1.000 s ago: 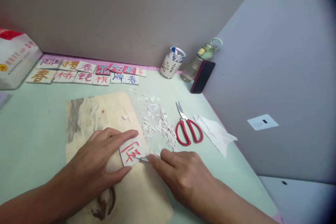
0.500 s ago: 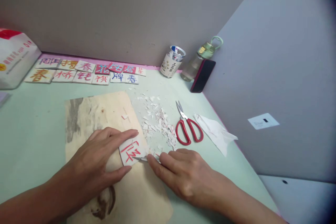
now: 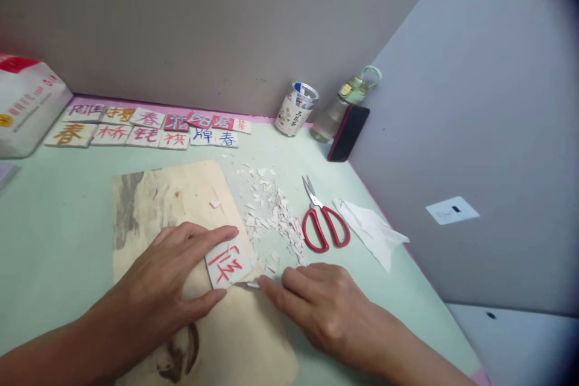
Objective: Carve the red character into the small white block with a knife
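My left hand (image 3: 169,274) grips a small white tile (image 3: 228,262) with a red painted character, thumb at its lower edge and index finger at the upper one. It lies on a pale wooden board (image 3: 151,211). In my closed right hand (image 3: 323,304) is a small knife (image 3: 248,284). Only its metal blade shows, its tip at the tile's lower right edge; the handle is hidden in the fist. White shavings (image 3: 275,211) are scattered just beyond the hands, to the right of the board, and a stray chip (image 3: 215,204) lies on the board.
Red-handled scissors (image 3: 323,217) and a crumpled tissue (image 3: 368,229) lie to the right. Behind stand a can (image 3: 294,111), a green-lidded bottle (image 3: 330,114) and a leaning phone (image 3: 348,132). Several painted tiles (image 3: 145,136) line the back left near a white bag (image 3: 27,108).
My right hand and the blade have shifted slightly down and right, off the tile's corner to its edge. My left hand keeps its hold on the tile.
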`<state>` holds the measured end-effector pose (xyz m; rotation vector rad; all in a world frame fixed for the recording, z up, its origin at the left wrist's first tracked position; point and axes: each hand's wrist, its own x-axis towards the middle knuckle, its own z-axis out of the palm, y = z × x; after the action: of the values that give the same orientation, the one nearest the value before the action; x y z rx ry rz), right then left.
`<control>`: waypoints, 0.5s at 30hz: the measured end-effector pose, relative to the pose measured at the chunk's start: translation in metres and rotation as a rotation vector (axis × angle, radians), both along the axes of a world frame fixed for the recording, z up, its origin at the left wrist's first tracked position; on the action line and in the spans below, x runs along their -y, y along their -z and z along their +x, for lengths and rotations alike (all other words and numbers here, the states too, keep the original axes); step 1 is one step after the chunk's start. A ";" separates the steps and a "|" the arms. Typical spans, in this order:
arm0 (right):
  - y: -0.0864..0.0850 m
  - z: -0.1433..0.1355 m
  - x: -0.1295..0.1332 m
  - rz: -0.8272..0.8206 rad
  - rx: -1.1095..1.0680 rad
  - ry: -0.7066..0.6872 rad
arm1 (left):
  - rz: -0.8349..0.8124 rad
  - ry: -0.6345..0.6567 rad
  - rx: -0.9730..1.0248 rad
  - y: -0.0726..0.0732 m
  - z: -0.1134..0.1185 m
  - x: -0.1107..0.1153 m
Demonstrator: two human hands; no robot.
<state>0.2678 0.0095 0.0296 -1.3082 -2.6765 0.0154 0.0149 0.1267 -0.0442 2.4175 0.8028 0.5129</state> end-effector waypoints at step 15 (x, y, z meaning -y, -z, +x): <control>0.032 -0.012 0.018 0.072 -0.212 0.220 | -0.011 -0.025 -0.025 -0.005 0.002 0.004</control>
<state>0.2559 -0.0089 -0.0022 -1.4802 -2.3265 0.0284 0.0169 0.1230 -0.0388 2.4111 0.8458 0.4872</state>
